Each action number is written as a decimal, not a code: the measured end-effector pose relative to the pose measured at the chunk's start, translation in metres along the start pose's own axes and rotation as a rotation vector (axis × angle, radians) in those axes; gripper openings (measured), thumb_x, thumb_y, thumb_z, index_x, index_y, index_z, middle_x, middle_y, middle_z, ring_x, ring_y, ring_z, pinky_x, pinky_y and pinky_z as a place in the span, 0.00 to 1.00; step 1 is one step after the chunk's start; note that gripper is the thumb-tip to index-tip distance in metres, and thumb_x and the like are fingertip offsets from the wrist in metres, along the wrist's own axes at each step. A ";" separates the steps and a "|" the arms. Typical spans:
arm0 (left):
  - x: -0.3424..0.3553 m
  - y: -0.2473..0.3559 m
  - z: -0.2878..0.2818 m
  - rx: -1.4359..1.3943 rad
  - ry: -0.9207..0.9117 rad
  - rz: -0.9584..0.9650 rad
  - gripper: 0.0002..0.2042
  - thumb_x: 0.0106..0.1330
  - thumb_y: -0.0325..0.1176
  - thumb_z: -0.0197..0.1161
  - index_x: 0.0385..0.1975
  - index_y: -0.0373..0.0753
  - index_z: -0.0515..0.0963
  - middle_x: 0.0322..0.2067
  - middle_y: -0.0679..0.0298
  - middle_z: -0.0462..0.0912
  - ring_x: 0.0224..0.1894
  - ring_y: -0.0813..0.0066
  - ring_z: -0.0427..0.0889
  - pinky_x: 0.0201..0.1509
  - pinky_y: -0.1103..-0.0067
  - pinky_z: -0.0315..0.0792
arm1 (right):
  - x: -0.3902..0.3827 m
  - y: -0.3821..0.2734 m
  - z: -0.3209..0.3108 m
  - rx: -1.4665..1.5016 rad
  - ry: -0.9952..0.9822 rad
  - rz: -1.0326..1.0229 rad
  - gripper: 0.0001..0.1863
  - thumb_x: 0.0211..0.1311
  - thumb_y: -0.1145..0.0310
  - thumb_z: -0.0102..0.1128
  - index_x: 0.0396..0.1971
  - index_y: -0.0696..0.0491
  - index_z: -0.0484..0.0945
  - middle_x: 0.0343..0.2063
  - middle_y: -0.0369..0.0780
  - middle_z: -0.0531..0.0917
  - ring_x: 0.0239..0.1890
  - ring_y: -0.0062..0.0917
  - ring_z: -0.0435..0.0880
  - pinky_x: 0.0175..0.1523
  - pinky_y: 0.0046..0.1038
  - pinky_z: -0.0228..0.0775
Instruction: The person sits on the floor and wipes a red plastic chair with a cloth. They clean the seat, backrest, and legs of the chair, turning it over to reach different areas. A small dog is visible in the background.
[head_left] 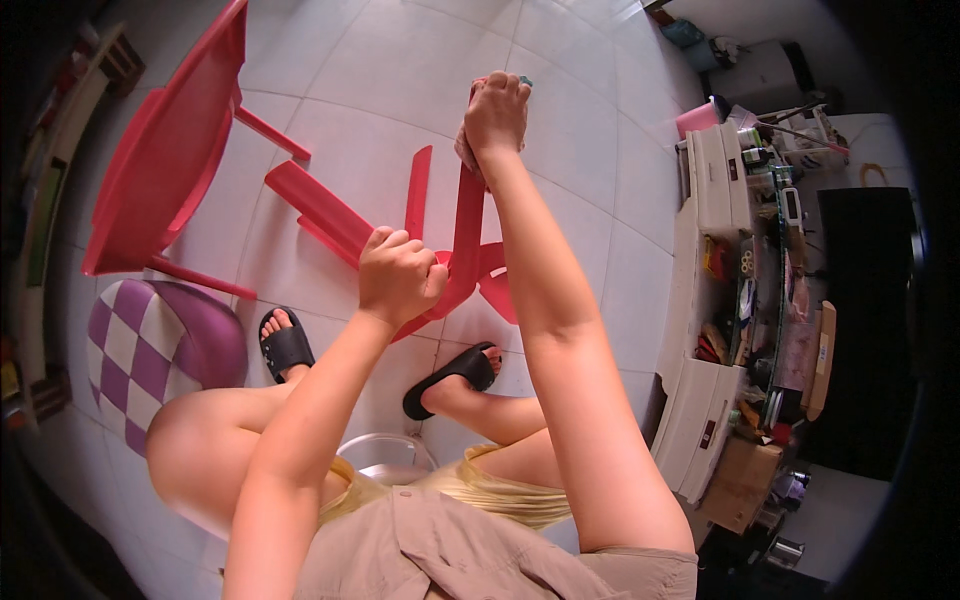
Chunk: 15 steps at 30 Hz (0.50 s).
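Observation:
A red plastic chair (468, 225) lies tipped over in front of me, its legs sticking out. At the far end of one long leg, my right hand (497, 115) is closed around a damp-looking pinkish cloth (464, 150), pressing it on the leg. A small teal bit shows past the knuckles. My left hand (395, 275) is closed in a grip on a nearer part of the same chair. The fingers cover much of what it holds.
Another red chair (165, 160) stands at the left, beside a purple-and-white checkered seat (140, 340). A shiny round basin (388, 470) sits between my legs. Along the right runs a white cabinet (715, 180) crowded with small items, near a black screen (860, 330).

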<state>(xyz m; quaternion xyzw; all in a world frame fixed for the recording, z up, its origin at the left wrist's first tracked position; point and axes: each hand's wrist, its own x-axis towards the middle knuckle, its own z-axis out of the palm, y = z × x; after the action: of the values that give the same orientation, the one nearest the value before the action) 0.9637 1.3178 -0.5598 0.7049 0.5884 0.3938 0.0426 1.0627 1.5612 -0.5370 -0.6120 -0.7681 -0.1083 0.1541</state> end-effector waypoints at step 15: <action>-0.004 0.006 0.008 0.034 0.015 -0.020 0.15 0.58 0.36 0.56 0.11 0.41 0.78 0.18 0.64 0.81 0.29 0.66 0.77 0.52 0.70 0.69 | -0.230 -0.006 -0.086 0.408 0.056 -0.078 0.08 0.65 0.72 0.60 0.41 0.51 0.70 0.43 0.40 0.74 0.47 0.40 0.71 0.51 0.40 0.69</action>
<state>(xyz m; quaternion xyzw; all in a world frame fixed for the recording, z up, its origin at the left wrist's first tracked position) 0.9734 1.3156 -0.5639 0.6965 0.6025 0.3886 0.0302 1.1130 1.3209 -0.5422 -0.5345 -0.7927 0.0267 0.2919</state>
